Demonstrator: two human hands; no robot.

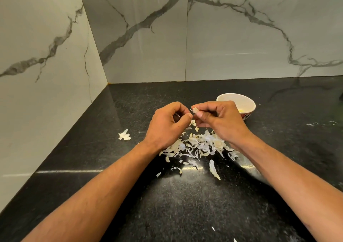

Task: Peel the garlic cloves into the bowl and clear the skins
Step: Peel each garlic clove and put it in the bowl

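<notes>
The walls (241, 37) are glossy white marble-look tile with grey veining; two faces meet in a corner at upper left. Below them runs a black speckled stone countertop (130, 195), polished enough to mirror a light streak across its middle.

A heap of papery garlic skins (196, 145) lies on the countertop directly under the hands, spreading left to right. One long skin strip (214, 169) lies apart on the near side, its long axis running from far-left to near-right. A separate skin clump (124, 135) rests well to the left of the heap.

A white bowl (246, 100) with a patterned outer wall stands upright behind the right hand, partly hidden by it; something yellowish shows inside.

The left hand (167, 124) is raised above the heap, fingers curled inward, thumb tip meeting the forefinger; whether it holds anything cannot be told.

The right hand (220, 119) is level with it, fingers curled, thumb and forefinger pinching a garlic clove (194, 110). The clove is held above the heap, between the two hands, near the bowl. Only its pale, partly skinned end shows, pointing left toward the left hand; its long axis appears roughly horizontal.
</notes>
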